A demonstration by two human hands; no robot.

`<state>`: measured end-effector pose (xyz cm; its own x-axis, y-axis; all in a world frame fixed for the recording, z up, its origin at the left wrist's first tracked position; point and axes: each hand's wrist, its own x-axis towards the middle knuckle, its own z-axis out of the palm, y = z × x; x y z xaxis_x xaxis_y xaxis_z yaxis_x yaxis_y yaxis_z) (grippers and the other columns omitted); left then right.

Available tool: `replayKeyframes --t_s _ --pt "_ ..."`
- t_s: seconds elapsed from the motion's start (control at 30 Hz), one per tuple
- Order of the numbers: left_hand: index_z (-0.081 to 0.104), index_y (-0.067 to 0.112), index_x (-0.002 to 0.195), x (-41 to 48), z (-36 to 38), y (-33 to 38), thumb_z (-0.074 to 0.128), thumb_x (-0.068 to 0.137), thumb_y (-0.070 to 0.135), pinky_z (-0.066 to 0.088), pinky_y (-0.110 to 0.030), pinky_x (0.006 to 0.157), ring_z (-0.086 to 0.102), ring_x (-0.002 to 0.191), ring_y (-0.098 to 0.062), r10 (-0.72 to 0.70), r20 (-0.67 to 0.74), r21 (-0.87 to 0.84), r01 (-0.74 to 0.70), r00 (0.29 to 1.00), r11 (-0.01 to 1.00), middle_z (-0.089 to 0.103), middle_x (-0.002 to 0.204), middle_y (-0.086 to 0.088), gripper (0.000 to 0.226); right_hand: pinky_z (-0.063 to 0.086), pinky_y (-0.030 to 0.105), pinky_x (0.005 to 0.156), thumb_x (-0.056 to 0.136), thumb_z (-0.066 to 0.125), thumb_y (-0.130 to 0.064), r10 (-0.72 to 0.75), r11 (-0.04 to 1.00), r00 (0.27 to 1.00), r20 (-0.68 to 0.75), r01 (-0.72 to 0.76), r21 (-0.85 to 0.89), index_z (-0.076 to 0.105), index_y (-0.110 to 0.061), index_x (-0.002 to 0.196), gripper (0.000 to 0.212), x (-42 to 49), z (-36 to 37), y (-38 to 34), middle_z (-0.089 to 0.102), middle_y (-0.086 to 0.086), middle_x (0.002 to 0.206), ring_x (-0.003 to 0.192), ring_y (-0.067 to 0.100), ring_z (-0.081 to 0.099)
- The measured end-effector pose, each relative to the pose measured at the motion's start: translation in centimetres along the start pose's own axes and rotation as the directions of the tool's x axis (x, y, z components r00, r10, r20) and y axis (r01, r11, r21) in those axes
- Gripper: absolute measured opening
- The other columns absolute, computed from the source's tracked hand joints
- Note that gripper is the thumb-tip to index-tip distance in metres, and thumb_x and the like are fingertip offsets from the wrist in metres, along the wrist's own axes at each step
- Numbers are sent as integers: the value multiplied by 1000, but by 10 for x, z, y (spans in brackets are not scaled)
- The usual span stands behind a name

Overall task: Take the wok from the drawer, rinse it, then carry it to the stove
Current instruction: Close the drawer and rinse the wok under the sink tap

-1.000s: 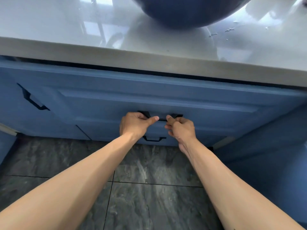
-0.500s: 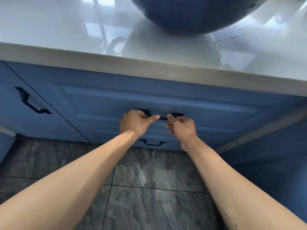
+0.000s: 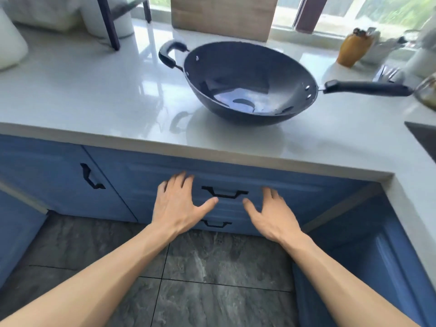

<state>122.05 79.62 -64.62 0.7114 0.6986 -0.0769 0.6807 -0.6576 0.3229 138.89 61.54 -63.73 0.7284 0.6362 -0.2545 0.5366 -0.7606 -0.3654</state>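
A dark wok rests on the white countertop, its long handle pointing right and its loop handle at the back left. Below the counter edge the blue drawer is closed flush, with a black handle in its middle. My left hand hovers just left of that handle, fingers spread, holding nothing. My right hand hovers just right of it, also spread and empty.
A wooden board leans at the back by the window. An orange bottle and other items crowd the back right. A dark sink edge shows at the right. A second drawer handle sits lower, and a grey tile floor lies below.
Both hands have let go of the drawer handle and opened. The drawer has gone from slightly out to flush. My view has lifted, so the whole wok now shows.
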Motion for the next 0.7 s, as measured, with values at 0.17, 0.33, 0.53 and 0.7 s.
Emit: replayKeyframes --t_s 0.17,0.33,0.53,0.7 --pt "41 15 167 -26 -110 23 40 93 88 21 -42 134 28 164 -17 24 -48 -53 -26 999 998 40 175 -1 104 28 47 130 103 40 -70 -37 999 999 -28 36 -32 22 -14 169 89 -43 -110 -18 25 3 177 163 21 24" --pt "48 15 161 -27 -224 56 44 94 85 29 -46 128 40 158 -21 52 -112 -26 -56 992 998 50 167 -3 97 35 47 125 102 41 -69 -63 996 993 -103 56 -75 30 -14 166 85 -66 -219 -37 36 4 172 156 25 37" --pt "49 15 160 -22 -316 94 41 91 90 37 -50 122 48 153 -26 18 -136 -16 -20 991 1000 53 166 -6 102 41 50 117 102 43 -67 -108 991 981 -158 94 -95 43 -13 156 76 -77 -308 -60 49 10 161 147 31 47" --pt "52 21 157 -11 -341 104 37 88 94 38 -52 119 51 149 -29 -7 -76 11 7 997 1000 54 163 -4 101 42 52 118 99 46 -68 -109 993 986 -129 102 -64 44 -14 156 79 -69 -338 -63 49 9 162 148 31 46"
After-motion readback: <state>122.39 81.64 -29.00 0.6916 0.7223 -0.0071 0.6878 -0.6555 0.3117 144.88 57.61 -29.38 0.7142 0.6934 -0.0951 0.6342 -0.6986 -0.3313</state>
